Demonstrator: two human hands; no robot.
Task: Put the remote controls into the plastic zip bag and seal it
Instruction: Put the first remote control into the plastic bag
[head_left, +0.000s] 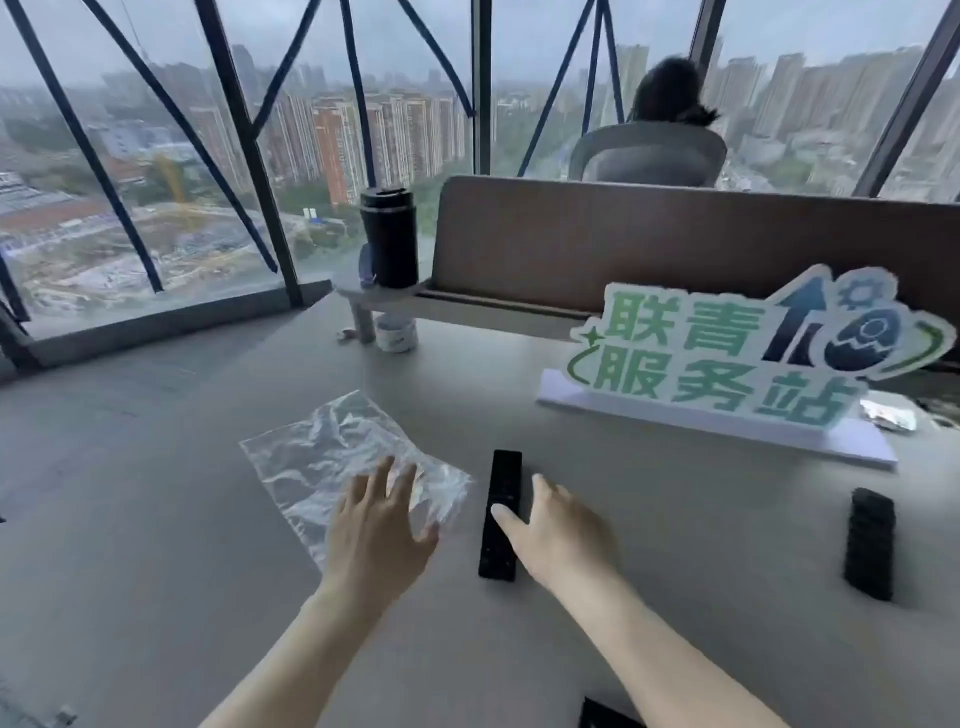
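Observation:
A clear, crumpled plastic zip bag (332, 457) lies flat on the grey desk (649, 519), left of centre. My left hand (376, 530) hovers over the bag's near right corner, fingers spread, holding nothing. A slim black remote control (500, 499) lies lengthwise just right of the bag. My right hand (558, 530) is beside it, fingers apart, with one fingertip on the remote's middle. A second black remote control (871, 543) lies far to the right. At the bottom edge a dark corner of a third black object (602, 716) shows; I cannot tell what it is.
A white and green sign (727, 374) on a white base stands behind the remotes. A brown divider panel (675, 244) runs along the back, with a black tumbler (389, 239) on a shelf. A person sits in a chair (649, 156) beyond it. The desk's left edge borders the floor.

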